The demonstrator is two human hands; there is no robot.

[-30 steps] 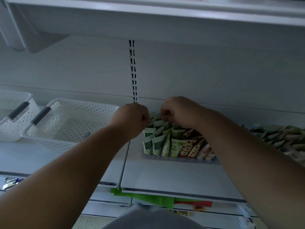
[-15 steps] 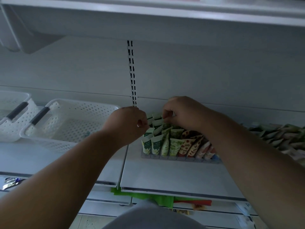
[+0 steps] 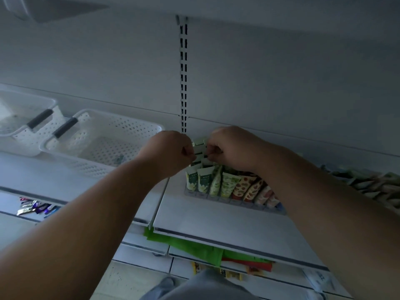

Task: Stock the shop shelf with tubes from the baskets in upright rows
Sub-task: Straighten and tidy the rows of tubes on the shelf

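Upright tubes (image 3: 225,184) with green, yellow and red patterns stand in rows in a clear tray (image 3: 238,203) on the white shelf (image 3: 216,221). Behind the front row, my left hand (image 3: 168,150) and my right hand (image 3: 229,146) are both fisted over the back tubes. Each pinches the crimped top of a pale green tube (image 3: 200,151) from its own side. The two hands sit close together, knuckles facing each other. Two white perforated baskets stand to the left, the nearer basket (image 3: 104,144) holding one small item, the farther basket (image 3: 23,120) at the edge.
A slotted upright rail (image 3: 183,79) runs up the back wall above the hands. More tubes (image 3: 372,185) lie heaped at the right. Small purple packets (image 3: 36,207) lie on a lower shelf at the left. Green and red packaging (image 3: 194,245) shows below the shelf edge.
The camera has tilted down a little. Both hands stay over the back tubes; my left hand has come closer to my right, pinching at the same tube tops.
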